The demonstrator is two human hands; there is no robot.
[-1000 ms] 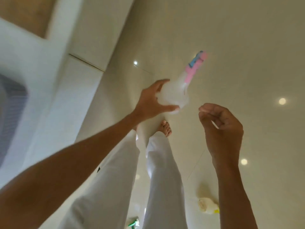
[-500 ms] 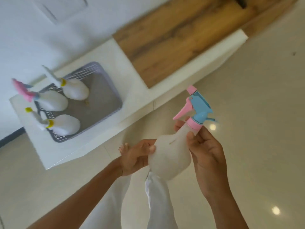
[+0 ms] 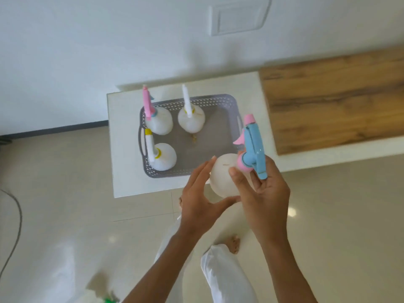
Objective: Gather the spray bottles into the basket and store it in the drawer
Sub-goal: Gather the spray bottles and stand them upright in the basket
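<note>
A grey basket (image 3: pixel 166 172) with pierced walls sits on a white cabinet top (image 3: pixel 122 154). Three bottles stand upright inside it. A pink-topped bottle (image 3: pixel 159 121) is in the basket's far left corner. A white-topped bottle (image 3: pixel 192 119) is beside it along the far wall. A yellow-topped bottle (image 3: pixel 163 157) is in the near left corner. The right half of the basket's floor is bare.

Both hands hold a fourth spray bottle (image 3: pixel 223 179) in the air over the basket's near right corner. Its round white body overlaps the near rim, and its blue and pink head rises above the right wall. The left hand (image 3: pixel 196 204) cups the body: the fingers curve along its left side and the thumb reaches under it. The right hand (image 3: pixel 267 200) holds the neck, with the thumb pressed against the pink collar and the fingers curled behind the blue trigger.

A wooden surface (image 3: pixel 332 101) lies to the right of the basket. A white wall plate (image 3: pixel 238 16) is beyond the basket on the wall. A dark cable (image 3: pixel 17 215) trails over the floor well to the basket's left. The person's white trousers (image 3: pixel 225 274) and bare feet show on the near side of the basket.
</note>
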